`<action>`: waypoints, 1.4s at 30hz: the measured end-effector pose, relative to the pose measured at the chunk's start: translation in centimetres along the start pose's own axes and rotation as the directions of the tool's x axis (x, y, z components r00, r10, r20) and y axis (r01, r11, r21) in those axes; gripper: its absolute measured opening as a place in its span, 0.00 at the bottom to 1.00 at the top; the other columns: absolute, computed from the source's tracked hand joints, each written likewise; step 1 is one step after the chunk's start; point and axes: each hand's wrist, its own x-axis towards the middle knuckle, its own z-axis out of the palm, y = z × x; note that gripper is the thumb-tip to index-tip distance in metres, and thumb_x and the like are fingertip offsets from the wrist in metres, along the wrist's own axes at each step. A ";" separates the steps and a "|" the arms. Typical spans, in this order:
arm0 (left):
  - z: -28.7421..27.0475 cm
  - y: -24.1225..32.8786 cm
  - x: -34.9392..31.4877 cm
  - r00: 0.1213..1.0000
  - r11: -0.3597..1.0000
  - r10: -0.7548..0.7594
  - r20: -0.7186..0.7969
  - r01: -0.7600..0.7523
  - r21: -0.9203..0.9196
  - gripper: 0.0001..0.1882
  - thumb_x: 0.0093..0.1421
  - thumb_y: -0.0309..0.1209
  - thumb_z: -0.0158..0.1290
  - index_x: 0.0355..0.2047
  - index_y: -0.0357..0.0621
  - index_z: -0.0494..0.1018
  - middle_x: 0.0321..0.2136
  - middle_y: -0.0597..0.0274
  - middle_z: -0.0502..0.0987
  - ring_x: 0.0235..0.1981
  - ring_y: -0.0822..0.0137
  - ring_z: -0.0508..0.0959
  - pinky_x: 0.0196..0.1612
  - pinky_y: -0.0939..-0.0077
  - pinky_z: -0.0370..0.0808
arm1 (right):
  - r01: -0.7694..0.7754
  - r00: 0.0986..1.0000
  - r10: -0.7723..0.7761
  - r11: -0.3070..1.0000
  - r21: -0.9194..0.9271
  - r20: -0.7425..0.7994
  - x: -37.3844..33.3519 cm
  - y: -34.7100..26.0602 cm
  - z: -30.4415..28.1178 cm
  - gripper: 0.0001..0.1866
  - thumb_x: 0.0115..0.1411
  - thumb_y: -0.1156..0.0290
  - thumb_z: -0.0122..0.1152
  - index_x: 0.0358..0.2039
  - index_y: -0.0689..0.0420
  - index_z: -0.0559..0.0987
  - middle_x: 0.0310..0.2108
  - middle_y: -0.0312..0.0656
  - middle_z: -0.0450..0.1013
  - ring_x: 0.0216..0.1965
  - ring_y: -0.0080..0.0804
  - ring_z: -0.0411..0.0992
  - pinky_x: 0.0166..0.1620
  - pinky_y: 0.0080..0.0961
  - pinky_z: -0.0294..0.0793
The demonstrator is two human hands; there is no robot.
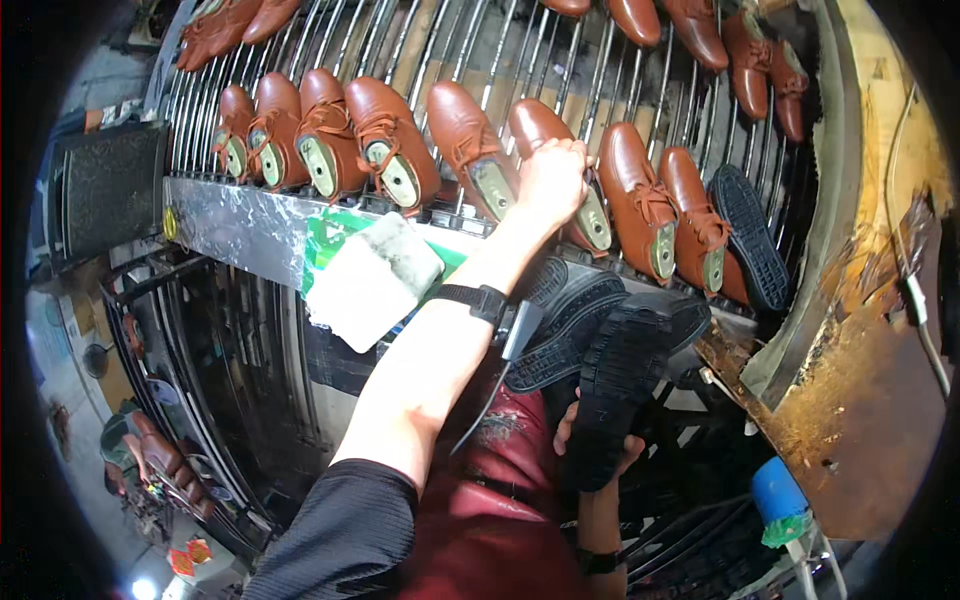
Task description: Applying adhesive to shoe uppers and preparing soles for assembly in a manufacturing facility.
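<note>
Brown lace-up shoes stand in a row on a rack of metal rollers, their lasts showing pale green at the open heels. My left hand reaches up across the row and is closed on one brown shoe, around its lace area. Low in front of me, my right hand grips a black ridged shoe sole, with its fingers partly hidden behind it. More black soles lie just beyond, overlapping near the rack's edge. One black sole leans beside the rightmost shoe of the row.
More brown shoes sit farther back on the rollers. A whitish folded pad rests on the rack's front edge. To the right is a worn wooden board with a cable, and a blue cylinder below. Another person is at far left.
</note>
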 end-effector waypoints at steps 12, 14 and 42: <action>-11.1 4.9 -17.2 0.966 0.978 -0.195 0.171 0.177 0.113 0.38 0.52 0.30 0.69 0.61 0.28 0.67 0.55 0.35 0.73 0.57 0.35 0.73 0.62 0.45 0.70 | 0.084 0.823 -0.469 0.661 -0.746 -0.322 -1.5 -6.0 5.9 0.27 0.56 0.70 0.69 0.54 0.70 0.77 0.44 0.49 0.80 0.42 0.41 0.80 0.46 0.38 0.82; -13.4 4.4 -22.0 0.950 0.958 -0.214 0.228 0.159 0.238 0.38 0.54 0.35 0.69 0.60 0.27 0.68 0.56 0.35 0.72 0.57 0.37 0.72 0.62 0.46 0.69 | 0.060 0.637 -0.743 0.310 -0.949 -0.203 1.7 -7.4 6.2 0.34 0.54 0.69 0.77 0.61 0.65 0.78 0.47 0.45 0.81 0.47 0.32 0.79 0.53 0.29 0.77; -13.4 9.7 -23.2 0.628 0.856 -0.100 0.772 0.450 -0.255 0.53 0.45 0.44 0.78 0.60 0.35 0.56 0.43 0.34 0.80 0.41 0.35 0.84 0.45 0.49 0.82 | 0.072 0.881 -0.441 0.478 -0.876 -0.168 1.6 0.4 1.5 0.28 0.61 0.70 0.75 0.60 0.59 0.76 0.47 0.35 0.81 0.46 0.22 0.78 0.45 0.22 0.77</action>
